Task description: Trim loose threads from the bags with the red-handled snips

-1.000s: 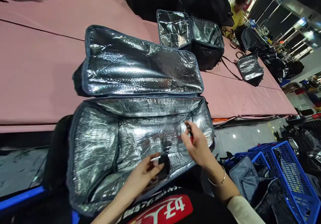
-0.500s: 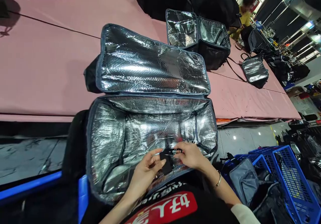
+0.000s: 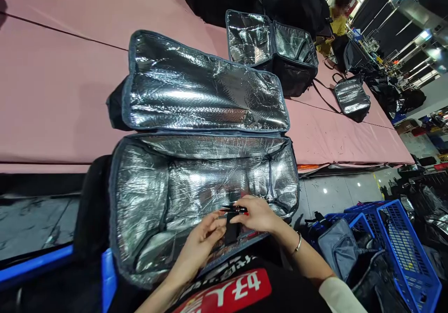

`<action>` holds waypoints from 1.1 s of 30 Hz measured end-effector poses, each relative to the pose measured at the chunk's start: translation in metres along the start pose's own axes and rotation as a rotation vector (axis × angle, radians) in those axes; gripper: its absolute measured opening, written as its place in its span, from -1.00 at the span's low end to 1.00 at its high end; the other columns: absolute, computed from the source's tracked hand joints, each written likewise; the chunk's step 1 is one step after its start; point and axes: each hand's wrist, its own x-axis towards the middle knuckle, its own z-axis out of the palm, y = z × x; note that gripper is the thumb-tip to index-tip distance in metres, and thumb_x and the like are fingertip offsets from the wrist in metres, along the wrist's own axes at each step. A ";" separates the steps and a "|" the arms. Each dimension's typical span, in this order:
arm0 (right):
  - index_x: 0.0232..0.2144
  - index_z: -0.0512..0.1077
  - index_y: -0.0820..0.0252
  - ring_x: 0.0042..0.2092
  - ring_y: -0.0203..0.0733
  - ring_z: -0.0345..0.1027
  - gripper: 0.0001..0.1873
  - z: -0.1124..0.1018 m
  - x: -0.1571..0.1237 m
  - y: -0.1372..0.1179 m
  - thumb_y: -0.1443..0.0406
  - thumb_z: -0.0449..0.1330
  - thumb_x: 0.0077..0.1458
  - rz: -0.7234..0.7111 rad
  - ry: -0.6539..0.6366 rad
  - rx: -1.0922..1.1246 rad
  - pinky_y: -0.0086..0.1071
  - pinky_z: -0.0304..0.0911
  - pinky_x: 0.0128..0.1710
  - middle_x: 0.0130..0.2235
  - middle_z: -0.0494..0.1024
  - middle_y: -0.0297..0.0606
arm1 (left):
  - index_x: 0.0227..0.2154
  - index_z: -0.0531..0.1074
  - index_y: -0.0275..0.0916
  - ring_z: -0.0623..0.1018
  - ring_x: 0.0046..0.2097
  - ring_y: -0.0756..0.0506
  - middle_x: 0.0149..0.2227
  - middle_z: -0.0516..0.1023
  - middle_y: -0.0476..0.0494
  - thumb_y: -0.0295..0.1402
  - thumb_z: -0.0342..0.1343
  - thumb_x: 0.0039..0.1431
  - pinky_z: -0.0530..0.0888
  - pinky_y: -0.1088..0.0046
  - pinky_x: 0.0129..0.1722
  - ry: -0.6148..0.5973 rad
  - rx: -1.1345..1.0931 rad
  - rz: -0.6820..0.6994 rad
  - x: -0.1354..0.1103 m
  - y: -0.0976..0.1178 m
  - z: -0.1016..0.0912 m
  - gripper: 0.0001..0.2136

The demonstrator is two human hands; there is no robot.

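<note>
The right hand, just below and right of the frame's centre, is closed around small black-and-red thread snips, whose dark blades point left toward the other hand's fingertips. The left hand, at lower centre, has its fingers curled narrow at the left edge of a black fabric tab; whether they pinch it cannot be told. The tab hangs at the near side of a long insulated bag, which spreads across the lower middle of the frame, open and lined with crinkled silver foil. Its foil-lined lid is folded back above it, onto a pink-covered table that fills the upper left. A bracelet circles the right wrist, and below the hands, at bottom centre, is a black garment with a red printed patch. Up and right of the lid stands a smaller open cooler bag; farther right lies a small foil-faced bag. Blue plastic crates holding dark bags occupy the lower right. A person in yellow is at upper right.
</note>
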 end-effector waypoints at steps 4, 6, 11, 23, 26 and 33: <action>-0.19 0.48 0.16 -0.16 -0.15 0.40 -0.69 0.002 0.007 0.003 0.11 0.29 0.07 0.002 -0.021 -0.005 -0.40 0.21 -0.24 -0.21 0.53 -0.27 | -0.06 0.28 -0.22 0.54 -0.31 -0.16 -0.34 0.57 -0.11 -0.14 0.23 -0.18 0.43 0.36 -0.29 -0.021 -0.032 0.016 0.003 -0.005 0.000 -0.43; -0.26 0.46 0.18 -0.23 -0.21 0.38 -0.75 0.002 0.009 0.004 0.16 0.31 0.06 0.005 -0.058 0.034 -0.44 0.18 -0.28 -0.27 0.51 -0.33 | -0.11 0.34 -0.23 0.52 -0.35 -0.14 -0.39 0.57 -0.10 -0.15 0.25 -0.21 0.41 0.40 -0.33 0.002 0.010 0.040 0.008 -0.008 -0.001 -0.46; -0.35 0.39 0.18 -0.25 -0.27 0.34 -0.94 -0.006 -0.003 0.001 0.38 0.23 0.10 -0.166 -0.004 0.092 -0.48 0.17 -0.26 -0.32 0.46 -0.36 | -0.48 0.49 -0.21 0.51 -0.27 -0.19 -0.41 0.56 -0.10 -0.21 0.27 -0.34 0.43 0.35 -0.19 0.038 0.120 0.094 0.020 -0.009 0.002 -0.73; -0.14 0.35 0.14 -0.13 -0.20 0.36 -0.65 -0.028 -0.052 -0.019 0.52 0.05 0.02 -0.403 -0.010 -0.128 -0.42 0.18 -0.32 -0.13 0.48 -0.27 | -0.57 0.40 -0.27 0.40 -0.56 -0.02 -0.58 0.45 -0.07 0.03 0.35 -0.36 0.34 0.49 -0.58 0.231 -0.069 -0.020 0.023 -0.001 0.002 -0.54; -0.20 0.37 0.17 -0.20 -0.21 0.37 -0.78 -0.024 -0.050 -0.014 0.46 0.14 0.07 -0.319 0.041 -0.044 -0.43 0.19 -0.32 -0.20 0.49 -0.27 | -0.56 0.36 -0.28 0.36 -0.59 0.03 -0.58 0.42 -0.04 0.07 0.35 -0.39 0.28 0.55 -0.62 0.274 -0.121 -0.050 0.026 0.001 0.002 -0.48; -0.26 0.44 0.20 -0.25 -0.20 0.39 -0.84 -0.012 -0.030 -0.006 0.33 0.29 0.07 -0.006 0.152 0.025 -0.41 0.21 -0.28 -0.24 0.50 -0.26 | -0.50 0.31 -0.24 0.34 -0.62 0.05 -0.61 0.35 0.06 -0.02 0.35 -0.43 0.18 0.62 -0.68 0.299 -0.167 -0.084 0.022 0.006 0.008 -0.51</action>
